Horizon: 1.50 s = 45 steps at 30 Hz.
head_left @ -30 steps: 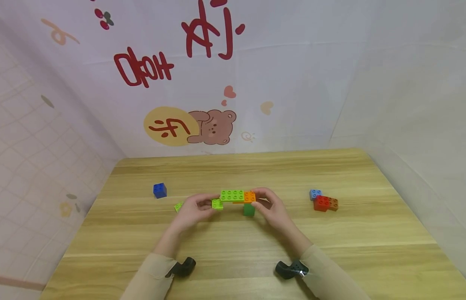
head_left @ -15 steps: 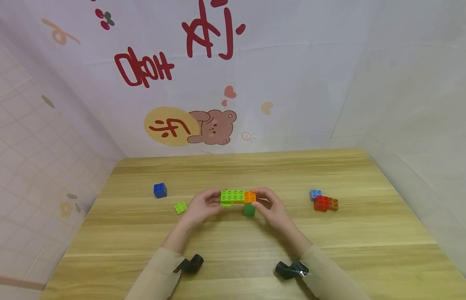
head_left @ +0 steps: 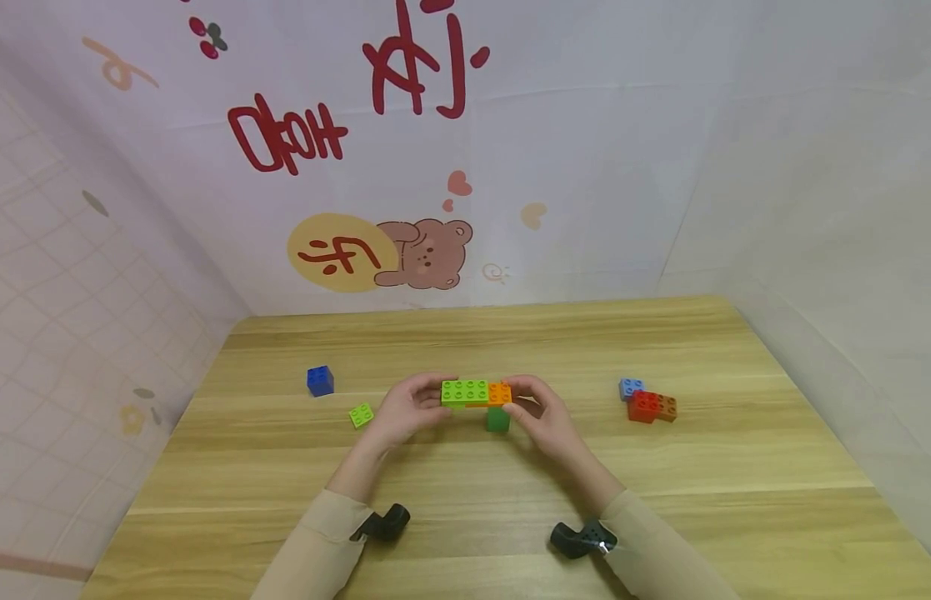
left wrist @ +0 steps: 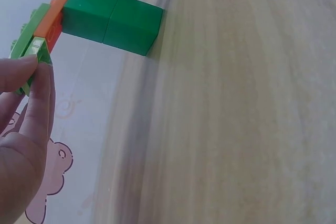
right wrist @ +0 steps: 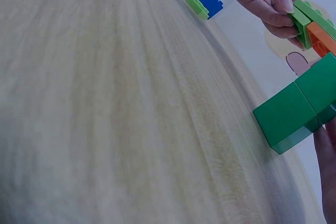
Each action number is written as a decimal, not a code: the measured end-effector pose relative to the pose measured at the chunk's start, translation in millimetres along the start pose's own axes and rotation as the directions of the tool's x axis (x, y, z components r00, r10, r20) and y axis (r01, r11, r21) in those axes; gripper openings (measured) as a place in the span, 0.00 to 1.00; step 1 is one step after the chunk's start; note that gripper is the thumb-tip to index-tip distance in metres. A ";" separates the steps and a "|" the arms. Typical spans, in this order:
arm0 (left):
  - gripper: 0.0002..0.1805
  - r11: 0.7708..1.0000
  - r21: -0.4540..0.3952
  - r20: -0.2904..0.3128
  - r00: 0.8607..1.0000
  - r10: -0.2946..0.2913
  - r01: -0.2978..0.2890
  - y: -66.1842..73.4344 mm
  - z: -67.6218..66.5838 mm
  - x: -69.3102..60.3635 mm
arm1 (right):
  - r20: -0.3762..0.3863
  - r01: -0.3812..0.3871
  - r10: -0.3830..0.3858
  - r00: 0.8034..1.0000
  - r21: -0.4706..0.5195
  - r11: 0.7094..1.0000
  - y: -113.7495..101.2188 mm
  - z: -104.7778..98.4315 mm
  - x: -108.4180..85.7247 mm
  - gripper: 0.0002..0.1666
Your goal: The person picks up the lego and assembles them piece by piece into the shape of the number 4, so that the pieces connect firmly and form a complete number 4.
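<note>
Left hand (head_left: pixel 412 412): here it is, pinching the small light-green piece (right wrist: pixel 300 27) under the long light-green brick (head_left: pixel 465 391).
Right hand (head_left: pixel 543 418): gripping the orange brick (head_left: pixel 500 393) at its end.
Room: joined bricks between both hands, over mid-worktop (head_left: pixel 465 525); back edge beyond, bare wood nearer the wearer.
Wrist views: two dark-green bricks (right wrist: pixel 286 115) below the orange; the head view shows just a patch of them.
Loose, left: two, blue brick (head_left: pixel 320 381) and light-green plate (head_left: pixel 361 416).
Loose, right: three bunched, light-blue brick (head_left: pixel 632 388), red brick (head_left: pixel 643 407), brown brick (head_left: pixel 666 407), well apart from the hands.
</note>
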<state>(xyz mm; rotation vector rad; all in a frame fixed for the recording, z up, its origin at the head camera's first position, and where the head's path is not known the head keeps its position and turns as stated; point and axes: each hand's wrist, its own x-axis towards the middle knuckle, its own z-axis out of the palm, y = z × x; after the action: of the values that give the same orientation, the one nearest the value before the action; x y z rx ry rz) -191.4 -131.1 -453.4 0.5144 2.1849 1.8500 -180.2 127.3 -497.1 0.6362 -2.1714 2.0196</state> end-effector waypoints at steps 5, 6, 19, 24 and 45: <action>0.26 1.000 -0.008 0.001 1.000 0.003 -0.003 -1.1 0.1 0.6 | 0.004 0.001 -0.001 1.000 -0.003 1.000 -0.2 -0.1 -0.4 0.19; 0.26 1.000 -0.014 0.003 1.000 0.005 -0.005 -1.3 0.2 0.5 | 0.004 0.001 -0.001 1.000 -0.003 1.000 -0.3 -0.1 -0.4 0.19; 0.28 0.998 -0.055 0.011 0.999 0.032 -0.031 0.6 1.7 -1.1 | -0.008 -0.014 0.014 1.000 0.008 1.000 -1.0 0.9 -0.9 0.20; 0.24 1.000 0.005 -0.026 1.000 0.002 -0.002 4.4 2.3 -2.3 | -0.005 -0.011 0.011 1.000 -0.002 1.000 -0.1 -0.2 -1.5 0.19; 0.13 0.993 -0.007 -0.232 0.966 -0.119 0.121 16.8 15.8 5.4 | -0.003 0.010 -0.010 1.000 -0.005 1.000 1.7 -0.5 -0.2 0.19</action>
<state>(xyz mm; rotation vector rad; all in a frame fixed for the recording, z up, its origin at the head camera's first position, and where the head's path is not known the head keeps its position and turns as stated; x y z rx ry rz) -188.2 -112.3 -439.4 0.1683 2.3102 1.9222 -180.7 127.9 -498.7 0.6411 -2.1665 2.0081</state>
